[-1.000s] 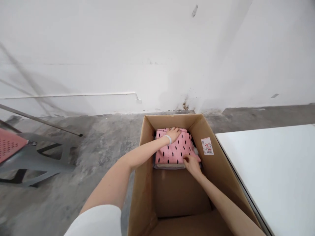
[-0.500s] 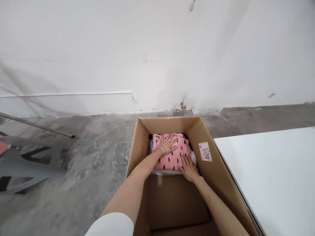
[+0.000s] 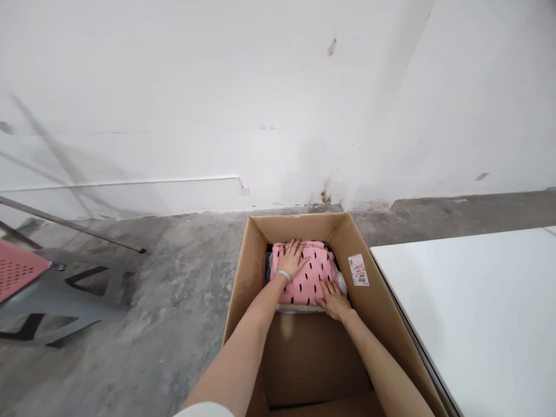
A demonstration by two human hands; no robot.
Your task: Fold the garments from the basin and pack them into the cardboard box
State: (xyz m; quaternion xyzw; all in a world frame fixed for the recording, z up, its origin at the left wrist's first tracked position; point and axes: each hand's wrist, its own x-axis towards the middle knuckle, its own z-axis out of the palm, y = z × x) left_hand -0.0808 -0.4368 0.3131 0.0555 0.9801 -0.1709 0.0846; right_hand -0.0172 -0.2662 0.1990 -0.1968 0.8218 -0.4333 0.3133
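Note:
A folded pink garment with black marks (image 3: 310, 278) lies on top of a stack of folded cloth at the far end of a deep cardboard box (image 3: 247, 272). My left hand (image 3: 293, 260), with a band on its wrist, rests flat on the upper left part of the pink garment, fingers spread. On the garment's lower right edge lies my right hand (image 3: 333, 299), its fingers stretched out. Grey, dark and white cloth shows around the edges of the pink piece; most of it is hidden beneath.
Right against the box stands a white tabletop (image 3: 473, 307). On the left are a grey plastic stool (image 3: 87, 313), a pink perforated basket (image 3: 19, 269) and a thin metal rod (image 3: 78, 225). A white wall (image 3: 174, 87) rises behind the box, above a concrete floor (image 3: 174, 278).
The view has shifted slightly, showing more of the pink basket at left. My left hand has slid a little toward the garment's left edge; my right hand stays at the lower right.

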